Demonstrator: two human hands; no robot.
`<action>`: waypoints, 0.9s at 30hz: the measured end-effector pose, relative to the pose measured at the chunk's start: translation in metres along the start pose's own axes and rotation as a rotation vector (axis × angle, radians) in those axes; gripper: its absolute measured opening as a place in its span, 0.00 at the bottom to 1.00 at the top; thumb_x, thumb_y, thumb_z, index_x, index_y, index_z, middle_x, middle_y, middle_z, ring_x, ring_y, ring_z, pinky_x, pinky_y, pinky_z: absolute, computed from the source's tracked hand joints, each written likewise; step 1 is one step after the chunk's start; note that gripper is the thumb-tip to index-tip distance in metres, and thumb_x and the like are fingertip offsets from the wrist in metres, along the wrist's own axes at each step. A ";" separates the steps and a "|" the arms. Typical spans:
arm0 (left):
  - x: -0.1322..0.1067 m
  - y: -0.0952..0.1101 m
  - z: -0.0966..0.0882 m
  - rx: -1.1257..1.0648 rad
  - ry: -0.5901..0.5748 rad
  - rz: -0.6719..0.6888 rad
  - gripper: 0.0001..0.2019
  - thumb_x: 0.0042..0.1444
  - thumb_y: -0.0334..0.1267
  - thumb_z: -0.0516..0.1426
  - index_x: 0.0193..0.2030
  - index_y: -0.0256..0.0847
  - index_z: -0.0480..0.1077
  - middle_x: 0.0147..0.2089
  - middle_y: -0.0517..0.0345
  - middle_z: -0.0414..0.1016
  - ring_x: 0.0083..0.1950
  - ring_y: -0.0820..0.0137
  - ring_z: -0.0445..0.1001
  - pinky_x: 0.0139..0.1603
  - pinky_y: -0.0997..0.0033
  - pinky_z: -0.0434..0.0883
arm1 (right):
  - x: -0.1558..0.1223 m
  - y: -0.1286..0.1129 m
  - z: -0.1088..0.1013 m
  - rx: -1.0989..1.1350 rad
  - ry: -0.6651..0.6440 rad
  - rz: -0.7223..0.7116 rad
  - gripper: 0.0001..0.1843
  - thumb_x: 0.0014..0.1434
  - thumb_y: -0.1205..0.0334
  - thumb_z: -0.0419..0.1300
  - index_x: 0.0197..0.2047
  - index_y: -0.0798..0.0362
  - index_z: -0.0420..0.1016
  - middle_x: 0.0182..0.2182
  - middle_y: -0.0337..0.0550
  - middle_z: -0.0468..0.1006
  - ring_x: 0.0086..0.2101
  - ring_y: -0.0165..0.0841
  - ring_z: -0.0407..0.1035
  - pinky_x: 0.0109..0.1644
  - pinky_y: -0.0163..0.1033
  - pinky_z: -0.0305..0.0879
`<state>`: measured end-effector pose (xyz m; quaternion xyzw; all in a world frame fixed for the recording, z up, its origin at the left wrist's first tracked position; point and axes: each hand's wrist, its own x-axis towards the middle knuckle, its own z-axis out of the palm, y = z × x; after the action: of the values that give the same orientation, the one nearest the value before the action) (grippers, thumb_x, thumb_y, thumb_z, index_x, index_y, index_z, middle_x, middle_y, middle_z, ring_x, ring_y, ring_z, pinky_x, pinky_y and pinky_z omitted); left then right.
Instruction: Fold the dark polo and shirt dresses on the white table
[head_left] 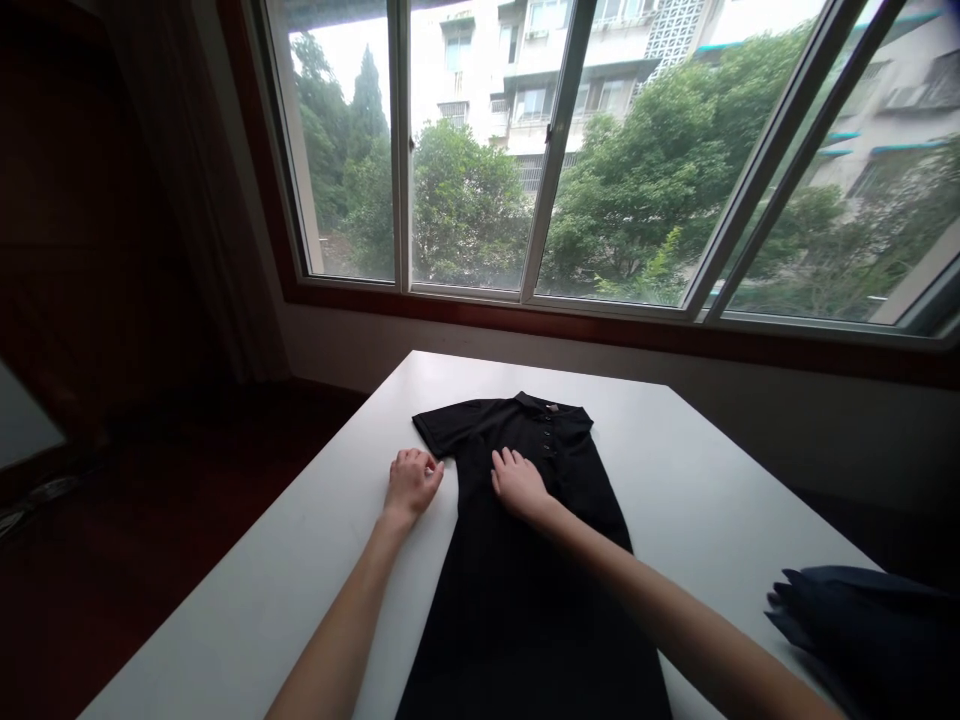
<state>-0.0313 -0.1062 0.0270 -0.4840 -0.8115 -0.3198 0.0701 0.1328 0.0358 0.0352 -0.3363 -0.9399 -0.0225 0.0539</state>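
A black short-sleeved garment (525, 610) with a collar and a buttoned placket lies spread on the white table (720, 490), its collar toward the window. One sleeve points left; no sleeve shows along its right side, where the edge runs straight down from the collar. My right hand (519, 483) rests on the chest part with fingers stretched out, palm down. Just below the left sleeve, my left hand (412, 482) is over the tabletop, fingers loosely bent and thumb apart, close to the sleeve's hem. Nothing shows in its grasp.
Dark blue cloth (862, 620) lies at the table's right edge, partly out of view. Beyond the far table edge are a wall and a wide sliding window (472, 290). To the left are a curtain (202, 200) and a dark red floor (187, 500).
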 end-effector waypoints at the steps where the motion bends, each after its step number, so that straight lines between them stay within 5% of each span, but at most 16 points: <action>1: 0.000 0.000 -0.001 -0.009 -0.001 0.002 0.12 0.62 0.45 0.54 0.31 0.42 0.71 0.37 0.53 0.75 0.46 0.60 0.70 0.47 0.61 0.65 | -0.020 -0.009 -0.001 0.004 0.001 -0.045 0.27 0.67 0.61 0.44 0.66 0.59 0.61 0.64 0.58 0.63 0.62 0.47 0.57 0.63 0.49 0.54; 8: -0.001 -0.003 -0.010 -0.078 -0.098 -0.080 0.19 0.63 0.47 0.51 0.26 0.41 0.73 0.36 0.53 0.77 0.42 0.64 0.72 0.46 0.67 0.65 | -0.155 -0.074 -0.026 0.177 -0.069 -0.353 0.31 0.59 0.64 0.52 0.66 0.61 0.63 0.66 0.61 0.57 0.66 0.52 0.48 0.67 0.58 0.48; 13: -0.035 0.013 -0.025 -0.123 -0.176 -0.027 0.22 0.61 0.53 0.52 0.25 0.43 0.75 0.44 0.53 0.77 0.51 0.62 0.72 0.53 0.66 0.65 | -0.223 -0.105 -0.027 0.232 -0.075 -0.484 0.35 0.57 0.56 0.58 0.67 0.54 0.62 0.64 0.58 0.61 0.66 0.53 0.50 0.69 0.58 0.44; 17: -0.083 0.030 -0.039 -0.217 -0.227 0.046 0.20 0.59 0.57 0.54 0.34 0.43 0.76 0.50 0.53 0.75 0.54 0.62 0.71 0.59 0.64 0.63 | -0.261 -0.118 -0.005 0.139 -0.004 -0.605 0.32 0.59 0.48 0.58 0.63 0.52 0.67 0.61 0.57 0.67 0.62 0.53 0.57 0.66 0.56 0.54; 22: -0.156 0.049 -0.066 -0.262 -0.248 0.027 0.29 0.56 0.58 0.57 0.58 0.40 0.66 0.61 0.47 0.68 0.64 0.58 0.64 0.65 0.57 0.59 | -0.291 -0.124 0.009 0.043 0.362 -0.714 0.20 0.66 0.53 0.53 0.59 0.45 0.70 0.52 0.43 0.77 0.53 0.43 0.69 0.57 0.47 0.67; 27: -0.203 0.063 -0.100 -0.258 -0.336 0.007 0.20 0.57 0.57 0.56 0.45 0.42 0.72 0.64 0.47 0.65 0.68 0.56 0.59 0.68 0.53 0.57 | -0.306 -0.102 -0.024 0.054 0.432 -0.722 0.24 0.67 0.53 0.52 0.65 0.46 0.62 0.55 0.37 0.75 0.52 0.37 0.69 0.53 0.38 0.69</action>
<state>0.1071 -0.2941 0.0479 -0.5383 -0.7623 -0.3358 -0.1275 0.3051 -0.2383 0.0230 0.0283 -0.9648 -0.0853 0.2472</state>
